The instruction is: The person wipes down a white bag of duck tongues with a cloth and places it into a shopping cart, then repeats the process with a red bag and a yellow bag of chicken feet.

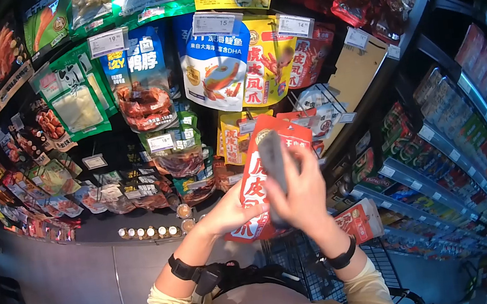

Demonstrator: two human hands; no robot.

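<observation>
My left hand [231,210] is closed on the lower left edge of a red snack bag [253,189] with large white characters, held up in front of me. In front of this bag, my right hand [301,190] grips a long, dark grey, flat-sided object [271,159], smeared by motion. What kind of object it is I cannot tell. The grey object covers the middle of the bag. Dark bands circle both wrists.
Ahead, snack pouches hang on hooks, among them a blue and white pouch [216,72] and a yellow pouch [268,56], with price tags [108,43]. A shopping cart [387,265] stands below me, near another red packet [360,222]. Stocked shelves [433,145] line the right.
</observation>
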